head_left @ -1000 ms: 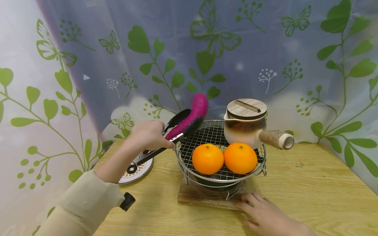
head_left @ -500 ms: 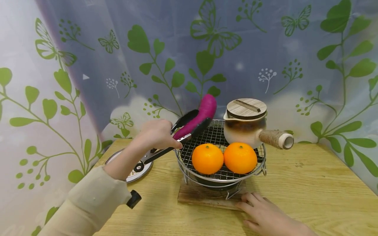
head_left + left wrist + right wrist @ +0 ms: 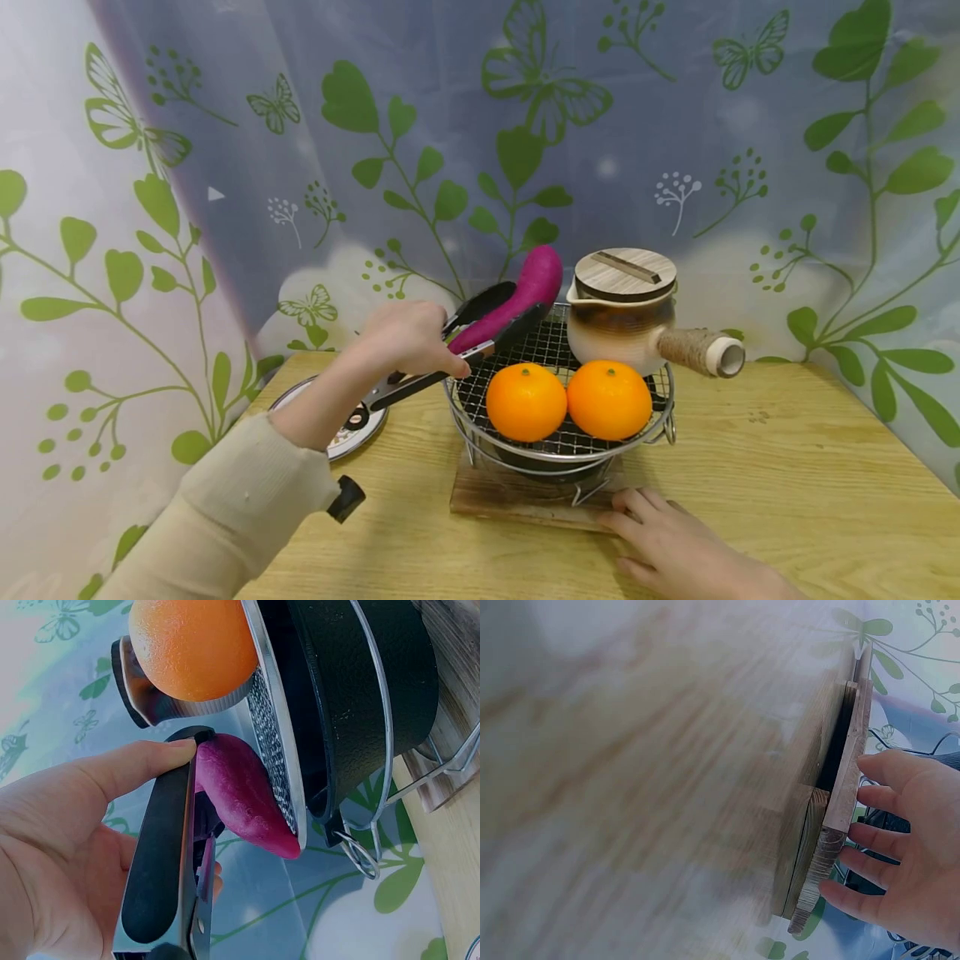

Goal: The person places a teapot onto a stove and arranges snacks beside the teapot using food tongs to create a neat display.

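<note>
**Tongs carry a purple yam over the grill's left rim**

The left hand (image 3: 405, 337) squeezes the tongs (image 3: 450, 350), which clamp the yam (image 3: 517, 296). The head view shows it above the grill's (image 3: 555, 379) back-left edge; the left wrist view shows its tip just beside the rim. 2 oranges (image 3: 527, 402) fill the front, a pot (image 3: 622, 312) the back right, leaving bare mesh at back left. The right hand (image 3: 675, 550), fingers straight, rests against the board (image 3: 517, 500).
</note>
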### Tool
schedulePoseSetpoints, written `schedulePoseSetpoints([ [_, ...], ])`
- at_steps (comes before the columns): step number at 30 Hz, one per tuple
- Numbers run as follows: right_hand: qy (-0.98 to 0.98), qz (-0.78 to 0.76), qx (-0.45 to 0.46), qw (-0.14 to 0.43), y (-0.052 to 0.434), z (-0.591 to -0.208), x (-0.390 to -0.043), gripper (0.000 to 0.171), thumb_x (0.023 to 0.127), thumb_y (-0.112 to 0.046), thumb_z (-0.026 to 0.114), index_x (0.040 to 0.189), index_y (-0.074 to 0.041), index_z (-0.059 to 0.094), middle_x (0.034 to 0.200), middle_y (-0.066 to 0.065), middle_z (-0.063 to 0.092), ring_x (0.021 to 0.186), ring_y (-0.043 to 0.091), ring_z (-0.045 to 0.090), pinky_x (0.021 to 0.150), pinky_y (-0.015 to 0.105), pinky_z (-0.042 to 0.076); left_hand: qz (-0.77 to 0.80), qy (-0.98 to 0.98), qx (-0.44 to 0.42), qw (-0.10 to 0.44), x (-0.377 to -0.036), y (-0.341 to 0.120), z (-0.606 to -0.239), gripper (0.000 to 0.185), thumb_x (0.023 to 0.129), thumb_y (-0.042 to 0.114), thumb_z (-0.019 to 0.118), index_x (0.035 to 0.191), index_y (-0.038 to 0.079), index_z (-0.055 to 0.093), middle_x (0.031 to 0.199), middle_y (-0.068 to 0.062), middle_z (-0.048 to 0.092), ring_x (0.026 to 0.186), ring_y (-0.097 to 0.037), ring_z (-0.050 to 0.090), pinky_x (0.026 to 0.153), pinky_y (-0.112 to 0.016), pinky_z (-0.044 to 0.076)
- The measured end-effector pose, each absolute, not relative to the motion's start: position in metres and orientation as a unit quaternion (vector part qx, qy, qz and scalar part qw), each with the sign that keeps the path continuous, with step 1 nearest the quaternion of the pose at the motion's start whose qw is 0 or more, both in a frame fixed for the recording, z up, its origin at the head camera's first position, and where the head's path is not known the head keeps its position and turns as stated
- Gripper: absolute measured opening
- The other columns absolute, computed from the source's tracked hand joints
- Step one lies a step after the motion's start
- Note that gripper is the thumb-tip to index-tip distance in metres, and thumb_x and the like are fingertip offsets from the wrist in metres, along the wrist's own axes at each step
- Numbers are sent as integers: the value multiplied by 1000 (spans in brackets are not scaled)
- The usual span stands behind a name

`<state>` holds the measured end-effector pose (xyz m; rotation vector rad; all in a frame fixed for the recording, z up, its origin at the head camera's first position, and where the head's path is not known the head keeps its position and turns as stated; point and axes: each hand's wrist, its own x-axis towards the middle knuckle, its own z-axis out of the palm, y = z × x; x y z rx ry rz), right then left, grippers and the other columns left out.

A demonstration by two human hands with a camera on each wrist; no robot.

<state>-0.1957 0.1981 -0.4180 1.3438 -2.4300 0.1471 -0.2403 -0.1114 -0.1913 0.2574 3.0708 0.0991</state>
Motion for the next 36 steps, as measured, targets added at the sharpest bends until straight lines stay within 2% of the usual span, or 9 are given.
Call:
schedulePoseSetpoints([
  [5,-860,51,475,178,198,-417,-195,37,79,-28,70,112,-16,60,110,4,52,93,19,49,70,36,48,31,995,87,33,-241,-109,-190,44,71,48,75,79,10,54,68,0,44,59,-17,40,52,-28,32],
  [13,-860,48,477,176,198,-416,-196,39,78,-27,70,114,-15,60,109,5,51,93,19,49,70,36,48,18,995,96,36,-243,-106,-188,43,71,48,75,76,12,53,68,1,44,60,-16,40,53,-27,31],
  [19,-863,50,476,164,198,-416,-195,38,81,-28,68,115,-16,59,110,4,51,94,20,49,71,37,48,7,993,107,41,-243,-104,-187,42,71,47,75,73,12,52,66,2,44,59,-16,41,53,-28,32],
  [36,-865,52,471,165,199,-415,-194,36,82,-29,67,115,-17,59,110,3,51,94,19,49,71,37,49,-4,992,109,57,-249,-105,-181,40,72,46,74,79,12,55,72,1,49,65,-17,46,55,-28,37],
])
